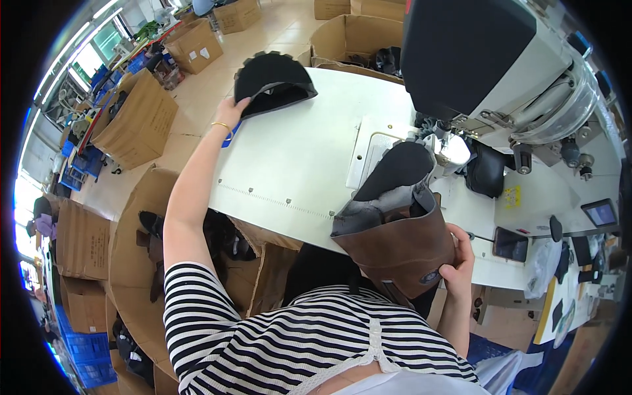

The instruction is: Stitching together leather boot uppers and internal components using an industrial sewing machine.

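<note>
My left hand (232, 112) reaches to the far left edge of the white table (283, 164). Its fingers pinch the near left edge of a black, curved lining piece (273, 74) with a notched rim, which rests on the tabletop. Close to my body, my right hand (459, 258) grips the lower right side of a brown leather boot upper (398, 247). That upper stands partly over the table's front edge. Its opening shows a grey inside, and a black lining flap (401, 168) extends from it toward the sewing machine (454, 148).
The machine's large dark head (467, 52) overhangs the right side. A black piece (486, 168) lies behind the needle area, and a phone (510, 243) rests at the right. Cardboard boxes (141, 224) with dark pieces stand at the left; another carton (355, 39) is beyond the table.
</note>
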Tool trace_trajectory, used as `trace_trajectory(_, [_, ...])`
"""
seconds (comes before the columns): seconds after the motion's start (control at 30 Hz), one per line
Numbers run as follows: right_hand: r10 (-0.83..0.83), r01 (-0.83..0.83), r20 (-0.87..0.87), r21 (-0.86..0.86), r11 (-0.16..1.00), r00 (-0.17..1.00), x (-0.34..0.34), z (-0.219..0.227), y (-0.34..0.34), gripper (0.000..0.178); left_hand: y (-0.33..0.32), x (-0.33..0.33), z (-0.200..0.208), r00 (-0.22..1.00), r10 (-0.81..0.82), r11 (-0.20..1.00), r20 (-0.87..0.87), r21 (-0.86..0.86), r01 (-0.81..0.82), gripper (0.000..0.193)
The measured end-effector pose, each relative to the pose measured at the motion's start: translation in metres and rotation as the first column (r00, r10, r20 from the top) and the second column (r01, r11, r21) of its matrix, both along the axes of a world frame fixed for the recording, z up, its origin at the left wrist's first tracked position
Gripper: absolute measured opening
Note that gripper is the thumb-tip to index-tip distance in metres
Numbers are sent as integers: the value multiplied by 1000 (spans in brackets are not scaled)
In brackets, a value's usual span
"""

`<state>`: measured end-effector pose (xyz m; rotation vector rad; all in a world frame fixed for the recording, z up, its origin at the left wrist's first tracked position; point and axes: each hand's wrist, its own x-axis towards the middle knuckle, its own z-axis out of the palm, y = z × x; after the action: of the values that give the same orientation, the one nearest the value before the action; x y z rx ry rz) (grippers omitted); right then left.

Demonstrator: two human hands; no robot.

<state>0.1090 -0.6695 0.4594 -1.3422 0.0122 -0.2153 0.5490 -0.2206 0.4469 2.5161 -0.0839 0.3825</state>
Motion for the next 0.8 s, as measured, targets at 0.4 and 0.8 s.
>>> trace_trajectory(0.4, [275,-249,87,-233,940,957,28,54,-5,77,-98,-191,95,465,-653,681,598,195,706,86])
trace_trajectory(0.8, [458,-257,97,-716,648,883,106,159,59,47,-81,-277,88,444,-874,453,198,2,892,36])
